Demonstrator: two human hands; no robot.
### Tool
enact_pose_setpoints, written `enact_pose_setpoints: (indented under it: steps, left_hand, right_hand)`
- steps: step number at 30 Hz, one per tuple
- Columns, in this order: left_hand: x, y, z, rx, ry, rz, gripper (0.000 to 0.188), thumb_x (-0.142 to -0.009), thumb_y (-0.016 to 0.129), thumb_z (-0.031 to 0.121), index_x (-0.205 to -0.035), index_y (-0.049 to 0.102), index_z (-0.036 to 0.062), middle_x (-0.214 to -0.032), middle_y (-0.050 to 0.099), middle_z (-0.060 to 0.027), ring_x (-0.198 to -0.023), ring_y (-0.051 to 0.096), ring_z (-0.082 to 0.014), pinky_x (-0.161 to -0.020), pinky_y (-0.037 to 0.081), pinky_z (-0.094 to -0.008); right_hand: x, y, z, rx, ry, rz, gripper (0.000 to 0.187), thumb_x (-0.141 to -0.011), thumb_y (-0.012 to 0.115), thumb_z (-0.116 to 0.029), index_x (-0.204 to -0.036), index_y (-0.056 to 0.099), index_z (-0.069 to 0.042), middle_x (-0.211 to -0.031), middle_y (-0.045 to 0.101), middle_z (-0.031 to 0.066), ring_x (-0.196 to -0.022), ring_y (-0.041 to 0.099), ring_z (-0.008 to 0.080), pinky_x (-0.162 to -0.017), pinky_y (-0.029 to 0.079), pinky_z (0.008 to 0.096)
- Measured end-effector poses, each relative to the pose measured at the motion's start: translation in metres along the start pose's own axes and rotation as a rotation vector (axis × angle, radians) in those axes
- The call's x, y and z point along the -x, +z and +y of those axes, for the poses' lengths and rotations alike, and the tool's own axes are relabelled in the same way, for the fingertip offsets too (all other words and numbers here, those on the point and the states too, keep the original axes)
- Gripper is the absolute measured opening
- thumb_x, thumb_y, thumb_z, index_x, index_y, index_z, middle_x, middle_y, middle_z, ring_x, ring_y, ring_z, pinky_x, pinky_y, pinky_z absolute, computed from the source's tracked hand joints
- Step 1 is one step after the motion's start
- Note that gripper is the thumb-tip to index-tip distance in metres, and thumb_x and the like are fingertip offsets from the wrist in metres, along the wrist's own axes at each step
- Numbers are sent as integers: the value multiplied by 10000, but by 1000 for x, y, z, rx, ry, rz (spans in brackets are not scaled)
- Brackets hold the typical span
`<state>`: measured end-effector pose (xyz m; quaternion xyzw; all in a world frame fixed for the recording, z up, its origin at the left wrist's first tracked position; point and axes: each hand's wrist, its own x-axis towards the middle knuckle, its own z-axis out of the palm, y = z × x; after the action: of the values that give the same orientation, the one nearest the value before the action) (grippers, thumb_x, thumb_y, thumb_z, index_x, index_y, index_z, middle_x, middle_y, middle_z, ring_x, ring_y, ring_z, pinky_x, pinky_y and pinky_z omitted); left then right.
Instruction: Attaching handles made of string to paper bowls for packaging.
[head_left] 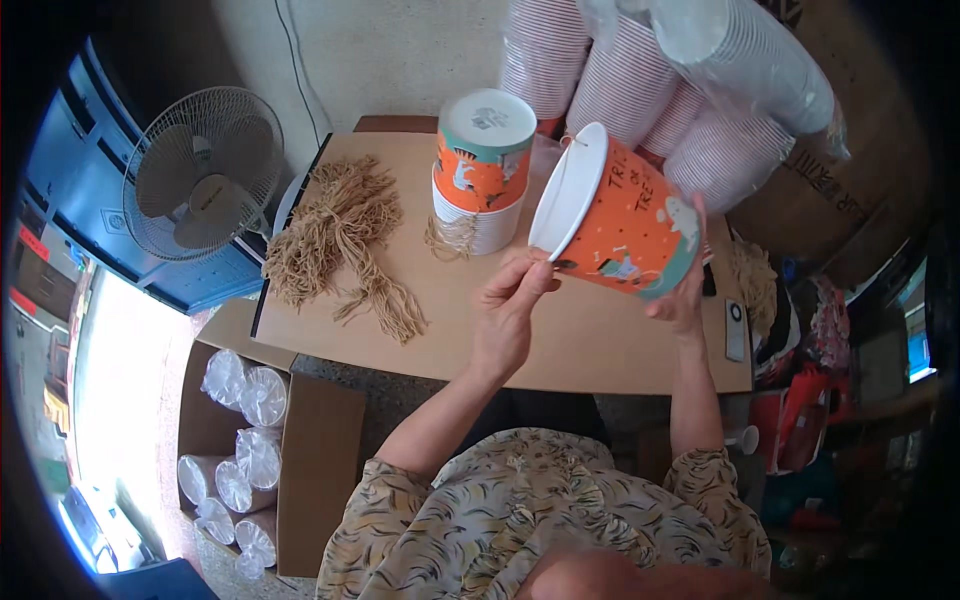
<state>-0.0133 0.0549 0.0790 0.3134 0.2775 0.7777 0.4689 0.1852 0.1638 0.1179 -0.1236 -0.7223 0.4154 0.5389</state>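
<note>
A large orange paper bucket (pixel 635 225) with a teal band at its base is held tilted above the table, its white inside facing left. A thin cord passes through the far part of its rim and hangs across the opening. Thumb and fingers of my left hand (pixel 508 310) pinch the near edge of the rim. Around the base at the right is my right hand (pixel 685 300), its fingers partly hidden behind the bucket. Left of it stands a stack of upside-down paper buckets (pixel 482 180) with cord loops hanging at its side. A heap of tan cords (pixel 335 235) lies on the table's left.
Tall bagged stacks of paper buckets (pixel 625 75) rise behind the table (pixel 450 345). A fan (pixel 205 175) stands at the left, above an open carton (pixel 320 460) of wrapped stacks. A grey device (pixel 735 330) lies at the table's right edge, beside more tan cords (pixel 757 280).
</note>
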Motion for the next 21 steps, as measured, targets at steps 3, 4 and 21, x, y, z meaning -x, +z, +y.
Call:
enact_pose_setpoints:
  steps: [3,4,21]
  left_hand:
    - [-21,11,10,68,29,-54,171,-996,626,121,-1065,693,-20,-1049,611,-34,-944,596,-110,-822,526,-265]
    - [-31,10,13,113,-56,-67,161,-987,641,140,-1070,682,8,-998,623,-19,-868,603,-96,-739,515,-254]
    - [-194,-97,90,590,-54,-304,524,-1013,568,166,-1509,404,125,-878,606,28,-746,527,-84,-599,459,-178]
  right_hand:
    - [-34,-9,3,137,-49,-80,1403,-657,882,-566,-1581,-31,-33,-1601,227,175,-1457,300,292,-1186,305,481]
    - [-51,-4,-7,204,-54,-97,1336,-702,855,-563,-1585,-1,-41,-1589,257,166,-1423,364,291,-1148,371,462]
    - [-277,8,7,259,334,-383,991,-756,755,-501,-1544,345,-60,-1465,473,114,-1358,458,219,-1106,377,340]
